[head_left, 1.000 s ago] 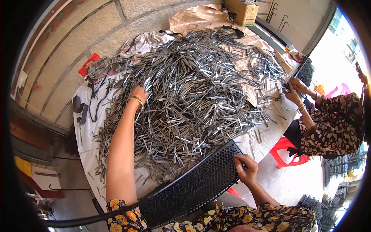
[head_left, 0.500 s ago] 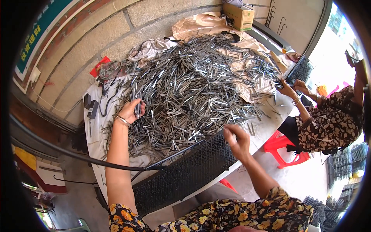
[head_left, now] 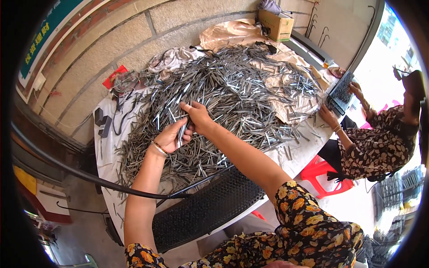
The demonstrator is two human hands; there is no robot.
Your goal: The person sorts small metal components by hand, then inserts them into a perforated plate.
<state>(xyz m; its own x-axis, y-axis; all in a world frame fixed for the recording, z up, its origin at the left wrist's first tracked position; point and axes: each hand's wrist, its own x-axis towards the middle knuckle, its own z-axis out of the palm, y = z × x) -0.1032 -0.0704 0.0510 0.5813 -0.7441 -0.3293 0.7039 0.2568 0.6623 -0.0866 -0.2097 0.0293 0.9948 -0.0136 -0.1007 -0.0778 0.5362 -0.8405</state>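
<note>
Over the near left part of a big pile of thin grey metal strips [head_left: 232, 96], my two hands meet. A small bundle of metal strips [head_left: 181, 134] is gripped in my left hand [head_left: 169, 136], the fingers wrapped round it. My right hand [head_left: 200, 118] is closed at the bundle's upper end, thumb pointing left; its other fingertips are partly hidden. Below my right forearm, a long black tray [head_left: 210, 207] with rows of small holes lies along the near table edge.
A black curved bar [head_left: 89, 178] crosses from the left to the tray. At right, a co-worker [head_left: 380, 143] handles a smaller black tray [head_left: 342, 94] beside a red stool [head_left: 324, 176]. Dark blocks [head_left: 103, 123] sit at the table's left; a cardboard box [head_left: 275, 25] stands at the back.
My right hand has moved from above the black tray up and left to my left hand. My left hand has shifted slightly right. The co-worker's hands have moved apart around the smaller tray.
</note>
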